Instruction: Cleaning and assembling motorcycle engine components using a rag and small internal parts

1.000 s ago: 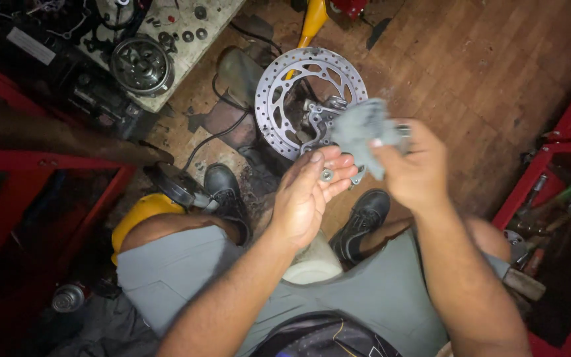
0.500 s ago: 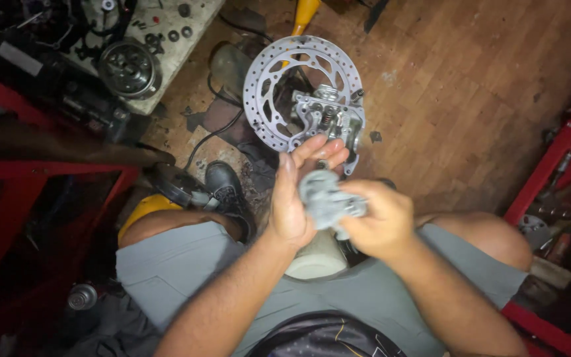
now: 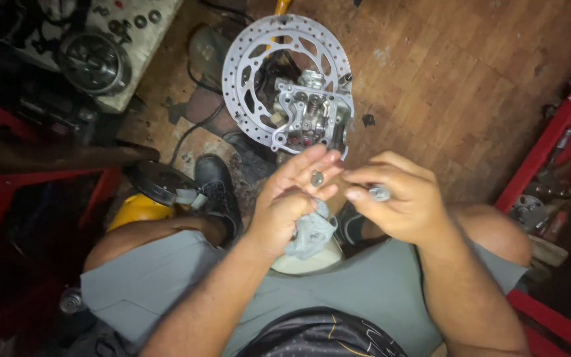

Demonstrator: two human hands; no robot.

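Note:
My left hand [image 3: 292, 201] lies palm up above my lap with a small metal part [image 3: 316, 178] resting on its fingers, while its lower fingers pinch a grey rag [image 3: 310, 233]. My right hand [image 3: 401, 198] sits just to the right, fingertips closed on a small silvery metal piece [image 3: 379, 193]. Past both hands, on the wooden floor, lies a perforated brake disc [image 3: 246, 66] with a metal engine part [image 3: 312, 112] resting on it. I sit in grey shorts, and a black shoe [image 3: 218, 192] is beside the disc.
A white board [image 3: 133, 59] at upper left carries a round clutch-like part [image 3: 94, 61] and several washers. Red metal frames stand at the left [image 3: 8, 178] and right [image 3: 550, 132]. A yellow container with a black cap [image 3: 145, 198] sits by my left knee.
The rag has passed from my right hand to my left hand's lower fingers. My right hand now pinches a small metal piece. The view has shifted slightly.

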